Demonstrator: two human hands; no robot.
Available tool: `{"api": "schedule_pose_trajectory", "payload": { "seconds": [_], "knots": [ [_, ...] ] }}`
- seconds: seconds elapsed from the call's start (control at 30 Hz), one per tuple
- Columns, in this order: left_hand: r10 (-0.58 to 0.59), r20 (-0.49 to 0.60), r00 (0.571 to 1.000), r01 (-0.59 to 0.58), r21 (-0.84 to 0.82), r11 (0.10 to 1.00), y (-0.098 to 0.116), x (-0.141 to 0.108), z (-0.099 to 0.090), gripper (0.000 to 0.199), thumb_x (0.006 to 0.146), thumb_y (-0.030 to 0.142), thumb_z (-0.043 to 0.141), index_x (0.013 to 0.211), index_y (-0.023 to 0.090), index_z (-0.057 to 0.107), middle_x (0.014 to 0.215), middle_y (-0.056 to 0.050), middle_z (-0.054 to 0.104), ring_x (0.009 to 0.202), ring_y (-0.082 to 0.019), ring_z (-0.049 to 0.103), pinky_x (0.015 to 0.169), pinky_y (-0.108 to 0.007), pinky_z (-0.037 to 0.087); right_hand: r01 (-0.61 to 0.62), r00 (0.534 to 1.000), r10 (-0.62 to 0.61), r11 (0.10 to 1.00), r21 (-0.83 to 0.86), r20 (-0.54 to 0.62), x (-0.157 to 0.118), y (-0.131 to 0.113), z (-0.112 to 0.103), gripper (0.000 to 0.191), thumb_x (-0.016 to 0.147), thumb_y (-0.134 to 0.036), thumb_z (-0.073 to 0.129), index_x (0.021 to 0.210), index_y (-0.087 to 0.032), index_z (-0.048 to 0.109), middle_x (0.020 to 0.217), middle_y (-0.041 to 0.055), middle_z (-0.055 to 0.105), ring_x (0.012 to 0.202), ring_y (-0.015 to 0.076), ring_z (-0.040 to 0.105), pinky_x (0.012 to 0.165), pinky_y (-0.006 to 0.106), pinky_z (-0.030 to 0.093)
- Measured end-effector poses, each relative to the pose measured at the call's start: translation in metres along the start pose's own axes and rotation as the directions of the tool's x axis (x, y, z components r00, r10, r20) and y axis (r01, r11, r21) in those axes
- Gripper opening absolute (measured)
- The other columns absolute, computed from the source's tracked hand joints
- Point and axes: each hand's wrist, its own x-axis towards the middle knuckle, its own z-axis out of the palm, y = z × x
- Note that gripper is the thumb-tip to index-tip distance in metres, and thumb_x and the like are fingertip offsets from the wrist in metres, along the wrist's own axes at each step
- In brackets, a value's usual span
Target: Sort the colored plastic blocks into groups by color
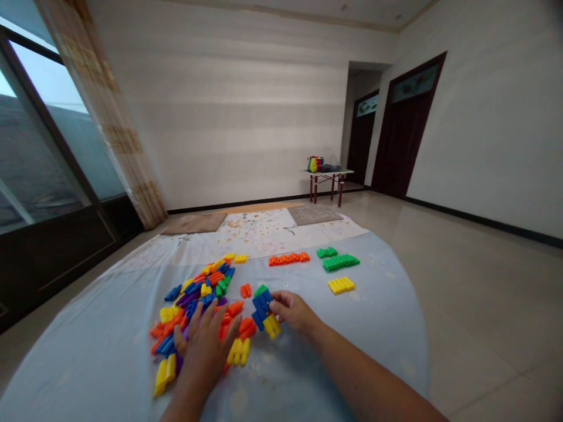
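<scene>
My left hand [206, 339] rests with spread fingers over a mixed pile of plastic building blocks [190, 287] in orange, blue, yellow, purple and green. Whether its fingertips touch the blocks I cannot tell. Between thumb and fingers, my right hand [294, 310] pinches a small cluster of blue blocks [262, 305], with yellow ones at its lower end and green at its top. Just beneath the left fingers are orange blocks [246, 327] and a joined group of yellow blocks [240, 351]. A small orange pair [246, 291] lies apart, beyond the hands.
Farther back on the blue cloth [387, 328] lie an orange row [289, 259], green rows [341, 262] and a yellow group [341, 285]. Two mats [314, 214] lie at the table's far end. A small side table [328, 172] holding a colourful bag stands near the wall.
</scene>
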Motion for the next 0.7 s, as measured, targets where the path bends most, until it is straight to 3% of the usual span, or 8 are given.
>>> {"api": "schedule_pose_trajectory", "payload": {
  "seconds": [0.07, 0.13, 0.23, 0.33, 0.43, 0.53, 0.6, 0.7],
  "knots": [
    [0.007, 0.033, 0.999, 0.002, -0.262, 0.965, 0.010, 0.006, -0.005, 0.048, 0.075, 0.052, 0.047, 0.108, 0.021, 0.062, 0.122, -0.011, 0.057, 0.122, -0.029, 0.043, 0.105, -0.053, 0.024, 0.012, 0.999, -0.011, 1.000, -0.009, 0.042, -0.003, 0.001, 0.003, 0.037, 0.075, -0.042, 0.060, 0.102, -0.016, 0.060, 0.087, 0.0034, 0.066, 0.078, 0.0163, 0.061, 0.063, 0.026, 0.043],
    [0.031, 0.182, 0.983, 0.072, -0.528, 0.846, 0.019, 0.009, -0.005, 0.049, 0.072, 0.050, 0.053, 0.108, 0.019, 0.060, 0.110, -0.010, 0.064, 0.106, -0.026, 0.056, 0.095, -0.043, 0.042, 0.039, 0.995, -0.039, 0.999, -0.002, 0.089, -0.005, 0.000, 0.005, 0.035, 0.075, -0.041, 0.061, 0.100, -0.017, 0.061, 0.086, 0.0026, 0.067, 0.079, 0.0163, 0.061, 0.066, 0.028, 0.045],
    [0.084, 0.357, 0.930, 0.225, -0.735, 0.640, 0.027, 0.011, 0.003, 0.050, 0.068, 0.047, 0.061, 0.107, 0.016, 0.056, 0.100, -0.008, 0.067, 0.091, -0.023, 0.063, 0.083, -0.037, 0.050, 0.071, 0.989, -0.072, 0.997, 0.016, 0.133, -0.008, -0.002, 0.007, 0.034, 0.074, -0.039, 0.063, 0.101, -0.018, 0.061, 0.086, 0.0016, 0.067, 0.079, 0.0162, 0.062, 0.073, 0.030, 0.046],
    [0.022, 0.409, 0.912, 0.338, -0.782, 0.524, 0.028, 0.010, 0.010, 0.051, 0.062, 0.046, 0.067, 0.101, 0.015, 0.056, 0.090, -0.007, 0.068, 0.084, -0.023, 0.064, 0.078, -0.035, 0.051, 0.060, 0.986, -0.052, 0.997, -0.041, 0.160, -0.008, 0.002, 0.006, 0.045, 0.066, -0.030, 0.070, 0.108, -0.019, 0.059, 0.085, 0.0007, 0.067, 0.076, 0.0156, 0.062, 0.071, 0.029, 0.047],
    [-0.053, 0.386, 0.921, 0.361, -0.793, 0.491, 0.028, 0.010, 0.008, 0.054, 0.055, 0.046, 0.071, 0.096, 0.014, 0.057, 0.083, -0.006, 0.068, 0.080, -0.022, 0.065, 0.073, -0.034, 0.052, 0.041, 0.981, -0.019, 0.993, -0.113, 0.192, -0.007, 0.006, 0.003, 0.052, 0.066, -0.018, 0.068, 0.115, -0.020, 0.054, 0.083, 0.0002, 0.066, 0.072, 0.0138, 0.062, 0.068, 0.027, 0.047],
    [-0.208, 0.266, 0.941, 0.336, -0.801, 0.495, 0.028, 0.012, -0.001, 0.051, 0.056, 0.047, 0.070, 0.094, 0.015, 0.056, 0.081, -0.006, 0.068, 0.077, -0.022, 0.065, 0.067, -0.033, 0.053, 0.000, 0.975, 0.047, 0.977, -0.212, 0.218, -0.009, 0.005, -0.003, 0.049, 0.066, -0.013, 0.066, 0.113, -0.018, 0.056, 0.083, 0.0011, 0.066, 0.072, 0.0132, 0.061, 0.068, 0.026, 0.047],
    [-0.330, 0.169, 0.929, 0.329, -0.786, 0.524, 0.025, 0.014, -0.005, 0.048, 0.061, 0.048, 0.067, 0.096, 0.017, 0.055, 0.084, -0.006, 0.068, 0.078, -0.021, 0.064, 0.066, -0.033, 0.054, 0.002, 0.969, 0.074, 0.952, -0.307, 0.235, -0.011, 0.000, -0.006, 0.045, 0.066, -0.014, 0.067, 0.109, -0.016, 0.058, 0.083, 0.0020, 0.066, 0.072, 0.0134, 0.061, 0.067, 0.026, 0.047],
    [-0.344, 0.113, 0.932, 0.306, -0.754, 0.582, 0.018, 0.015, -0.001, 0.049, 0.062, 0.049, 0.065, 0.098, 0.018, 0.054, 0.087, -0.006, 0.067, 0.081, -0.022, 0.064, 0.070, -0.034, 0.053, 0.203, 0.967, -0.100, 0.856, -0.476, 0.233, -0.016, -0.010, -0.007, 0.037, 0.069, -0.018, 0.066, 0.105, -0.016, 0.061, 0.086, 0.0035, 0.065, 0.077, 0.0143, 0.059, 0.072, 0.026, 0.046]
  ]
}}
